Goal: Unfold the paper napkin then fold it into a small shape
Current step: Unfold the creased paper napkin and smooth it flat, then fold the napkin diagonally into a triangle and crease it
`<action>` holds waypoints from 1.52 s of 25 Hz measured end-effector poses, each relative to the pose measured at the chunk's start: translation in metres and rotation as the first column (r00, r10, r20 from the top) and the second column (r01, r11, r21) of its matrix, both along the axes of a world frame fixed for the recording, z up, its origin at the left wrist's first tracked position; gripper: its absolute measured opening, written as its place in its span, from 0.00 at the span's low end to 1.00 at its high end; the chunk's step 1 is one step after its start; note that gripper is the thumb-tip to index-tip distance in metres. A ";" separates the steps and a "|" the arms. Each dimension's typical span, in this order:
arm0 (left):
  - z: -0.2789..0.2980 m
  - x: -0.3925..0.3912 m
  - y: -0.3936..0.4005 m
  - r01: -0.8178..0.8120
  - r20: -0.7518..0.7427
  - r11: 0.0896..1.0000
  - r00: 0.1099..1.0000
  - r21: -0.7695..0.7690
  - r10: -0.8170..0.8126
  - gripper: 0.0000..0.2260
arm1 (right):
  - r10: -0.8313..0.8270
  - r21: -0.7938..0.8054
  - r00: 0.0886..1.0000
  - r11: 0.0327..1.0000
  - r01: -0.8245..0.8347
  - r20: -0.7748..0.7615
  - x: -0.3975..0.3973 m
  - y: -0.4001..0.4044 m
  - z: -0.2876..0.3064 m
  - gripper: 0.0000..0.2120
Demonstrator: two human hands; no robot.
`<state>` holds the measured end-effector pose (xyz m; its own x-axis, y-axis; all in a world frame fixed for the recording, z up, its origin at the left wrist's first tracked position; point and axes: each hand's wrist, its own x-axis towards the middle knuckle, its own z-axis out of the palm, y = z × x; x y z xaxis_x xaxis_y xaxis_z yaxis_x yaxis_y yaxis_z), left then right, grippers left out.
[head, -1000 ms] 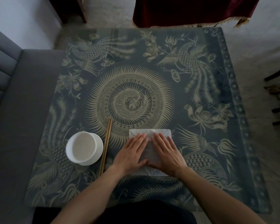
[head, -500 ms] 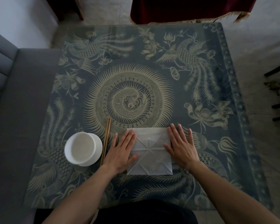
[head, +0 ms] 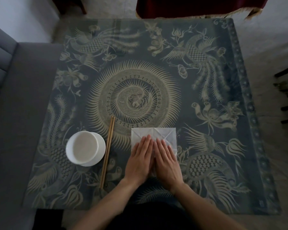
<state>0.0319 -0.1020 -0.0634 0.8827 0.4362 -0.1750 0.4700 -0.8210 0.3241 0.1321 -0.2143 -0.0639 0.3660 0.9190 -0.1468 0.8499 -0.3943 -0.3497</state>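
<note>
Napkin [head: 154,133] lay opened and creased on the tabletop [head: 206,163], near its front edge, beside chopsticks [head: 108,151] and bowl [head: 83,147]. Left hand [head: 140,161] and right hand [head: 167,161] pressed flat on it, fingers straight together, gripping nothing. Unfolding looked done; folding small seemed ahead.

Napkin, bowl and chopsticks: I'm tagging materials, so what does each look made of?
Napkin: thin white paper, matte, holding sharp creases. Bowl: smooth white, probably glazed ceramic, possibly plastic. Chopsticks: pale tan, matte, likely wood or bamboo.
</note>
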 end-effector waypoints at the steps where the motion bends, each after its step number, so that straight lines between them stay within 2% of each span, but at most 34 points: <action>1: -0.003 0.001 0.001 -0.003 -0.015 1.000 1.000 0.007 0.003 0.25 | -0.002 -0.017 1.000 1.000 0.002 0.010 0.000 0.001 -0.002 0.29; 5: -0.012 -0.003 0.015 0.023 -0.083 0.999 0.996 0.041 -0.020 0.26 | -0.034 -0.059 0.997 0.998 0.038 0.068 0.007 0.003 -0.006 0.28; 12: -0.013 -0.019 0.038 0.023 -0.164 0.992 0.987 0.122 -0.003 0.34 | -0.081 -0.133 0.991 0.987 0.095 0.102 0.033 -0.022 -0.010 0.38; 18: -0.009 -0.027 0.046 -0.002 -0.178 0.994 0.984 0.109 0.021 0.44 | -0.128 -0.199 0.985 0.968 0.150 0.118 0.040 -0.035 -0.010 0.41; 25: -0.007 -0.026 0.046 0.004 -0.171 0.996 0.985 0.093 0.012 0.46 | -0.119 -0.191 0.984 0.971 0.143 0.129 0.040 -0.037 -0.009 0.42; 27: -0.005 -0.027 0.047 -0.026 -0.123 0.994 0.992 0.104 0.039 0.44 | -0.124 -0.154 0.983 0.978 0.144 0.133 0.041 -0.037 -0.007 0.42; 29: 0.001 -0.023 0.051 -0.142 -0.052 0.987 0.988 0.074 0.146 0.41 | -0.097 -0.096 0.986 0.989 0.110 0.133 0.041 -0.037 -0.003 0.39; 33: 0.017 -0.001 0.072 -0.362 0.109 0.932 0.927 0.022 0.358 0.26 | 0.103 0.000 0.980 0.994 -0.105 0.173 0.037 -0.040 0.003 0.30; 38: 0.023 0.025 0.103 -0.421 -0.014 0.906 0.907 -0.045 0.421 0.16 | 0.198 -0.011 0.956 0.980 -0.200 0.218 0.038 -0.049 0.007 0.28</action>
<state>0.0573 0.0015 -0.0400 0.6182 0.7584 -0.2063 0.7697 -0.5311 0.3541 0.1696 -0.2633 -0.0574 0.1972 0.9776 -0.0732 0.9666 -0.2063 -0.1518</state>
